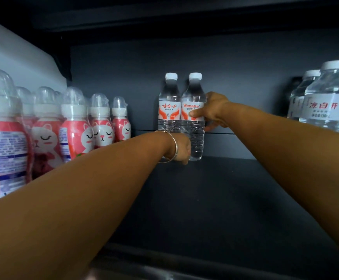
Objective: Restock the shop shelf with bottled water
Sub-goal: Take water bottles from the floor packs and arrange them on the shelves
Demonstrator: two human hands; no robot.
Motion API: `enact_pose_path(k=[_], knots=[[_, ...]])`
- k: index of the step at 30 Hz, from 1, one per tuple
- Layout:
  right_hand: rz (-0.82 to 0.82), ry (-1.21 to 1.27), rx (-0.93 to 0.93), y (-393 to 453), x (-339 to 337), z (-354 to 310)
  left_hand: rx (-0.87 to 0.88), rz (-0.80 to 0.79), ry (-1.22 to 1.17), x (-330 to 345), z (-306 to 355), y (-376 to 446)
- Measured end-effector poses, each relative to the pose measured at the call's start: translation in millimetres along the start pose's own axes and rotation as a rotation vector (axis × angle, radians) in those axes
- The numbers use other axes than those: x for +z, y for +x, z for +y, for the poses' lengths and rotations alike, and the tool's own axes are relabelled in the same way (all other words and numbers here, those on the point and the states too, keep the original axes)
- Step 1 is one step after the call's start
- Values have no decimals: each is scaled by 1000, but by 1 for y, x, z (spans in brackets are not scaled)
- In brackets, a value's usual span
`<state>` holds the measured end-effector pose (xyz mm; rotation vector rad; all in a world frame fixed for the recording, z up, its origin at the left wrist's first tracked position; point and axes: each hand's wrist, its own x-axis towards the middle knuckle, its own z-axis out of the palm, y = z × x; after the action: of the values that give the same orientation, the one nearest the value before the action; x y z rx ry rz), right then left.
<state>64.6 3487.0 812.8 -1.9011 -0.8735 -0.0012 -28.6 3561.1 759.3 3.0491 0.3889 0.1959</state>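
At the far back of the dark shelf, the right hand curls its fingers round the right water bottle; the left hand grips the left water bottle low, fingers hidden.

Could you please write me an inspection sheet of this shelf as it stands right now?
Surface: dark shelf, its front part bare.
Job's things: two orange-labelled water bottles upright side by side at the back wall.
Clutter: pink cat-print bottles in rows on the left; clear white-labelled water bottles on the right.
Grippers: left hand low at the base of the pair, its grip hidden; right hand curled round the right bottle at its label. A metal bangle sits on the left wrist.
Cables: nothing seen.
Surroundings: dark back panel, with another shelf overhead.
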Motion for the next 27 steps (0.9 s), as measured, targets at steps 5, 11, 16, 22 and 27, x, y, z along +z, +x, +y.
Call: enact_pose_path(k=[5, 11, 16, 22, 27], knots=[[49, -76, 2, -7, 0, -4, -9, -19, 9, -4, 6, -2], [52, -425, -55, -23, -11, 1, 19, -25, 7, -8, 14, -11], [10, -859, -160, -58, -32, 8, 13, -40, -98, -8, 21, -19], [-107, -1020, -215, -113, -62, 19, 33, -23, -188, -10, 55, -48], [-133, -1071, -217, -181, -105, 28, 101, 26, -141, -18, 114, -95]])
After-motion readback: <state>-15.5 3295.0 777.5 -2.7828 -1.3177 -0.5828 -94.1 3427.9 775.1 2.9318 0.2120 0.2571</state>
